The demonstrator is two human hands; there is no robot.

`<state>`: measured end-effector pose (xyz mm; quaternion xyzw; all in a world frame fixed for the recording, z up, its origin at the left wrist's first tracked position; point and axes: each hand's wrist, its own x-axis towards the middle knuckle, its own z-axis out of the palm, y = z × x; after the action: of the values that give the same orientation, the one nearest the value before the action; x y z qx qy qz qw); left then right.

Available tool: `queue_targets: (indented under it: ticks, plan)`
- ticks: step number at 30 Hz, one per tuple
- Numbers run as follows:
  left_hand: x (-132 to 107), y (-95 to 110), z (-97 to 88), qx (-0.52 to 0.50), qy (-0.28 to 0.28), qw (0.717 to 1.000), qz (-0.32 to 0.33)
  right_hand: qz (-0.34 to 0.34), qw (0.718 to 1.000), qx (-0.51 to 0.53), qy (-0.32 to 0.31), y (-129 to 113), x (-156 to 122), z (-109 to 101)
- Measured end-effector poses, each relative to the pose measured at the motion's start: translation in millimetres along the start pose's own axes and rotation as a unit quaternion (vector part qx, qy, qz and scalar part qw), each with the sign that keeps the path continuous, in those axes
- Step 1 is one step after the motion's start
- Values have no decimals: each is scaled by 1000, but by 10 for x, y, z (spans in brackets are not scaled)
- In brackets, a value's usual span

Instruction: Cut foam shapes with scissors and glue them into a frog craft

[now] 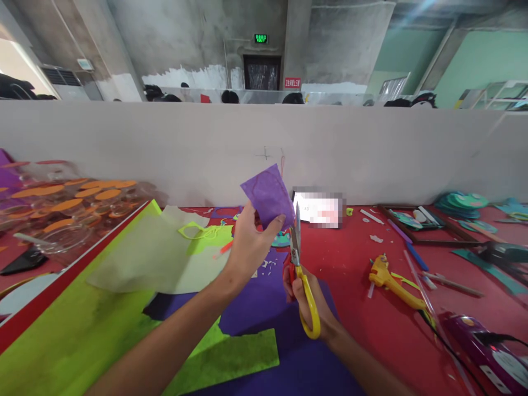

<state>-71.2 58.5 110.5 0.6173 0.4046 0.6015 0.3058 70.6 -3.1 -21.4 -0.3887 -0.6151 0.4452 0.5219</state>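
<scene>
My left hand [251,242] pinches a small purple felt piece [270,192] up above the table, thumb in front. A faint curved line is drawn on the felt. In my right hand [307,297] is a pair of scissors [308,308] with yellow handles, fingers through the loops. Its blades [296,236] point upward beside the felt's lower right corner; whether they touch it I cannot tell. Beneath both hands lies a large purple felt sheet [256,308], with small white scraps on it. Bright green felt [231,355] overlaps it at the front left.
On the red table [350,275], a yellow glue gun [391,283] lies at right, near a purple device [487,352] with a cord. A lit screen [317,209] leans at the back against the white partition [206,148]. Clear cups with orange discs [66,206] crowd the left.
</scene>
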Motion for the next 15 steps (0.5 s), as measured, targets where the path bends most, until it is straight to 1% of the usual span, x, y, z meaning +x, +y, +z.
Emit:
queue_targets:
  ticks: [2,8,15]
  plan:
    - [0,12,-3,5,7,1000,0,1,1000,-3,-1,8,4,0]
    - [-6,47,31,10,-1,1000,-4,-18,1000,-18,1,-24,11,6]
    - [-14,1,31,24,3,1000,3,-10,999,-31,0,-27,-1,3]
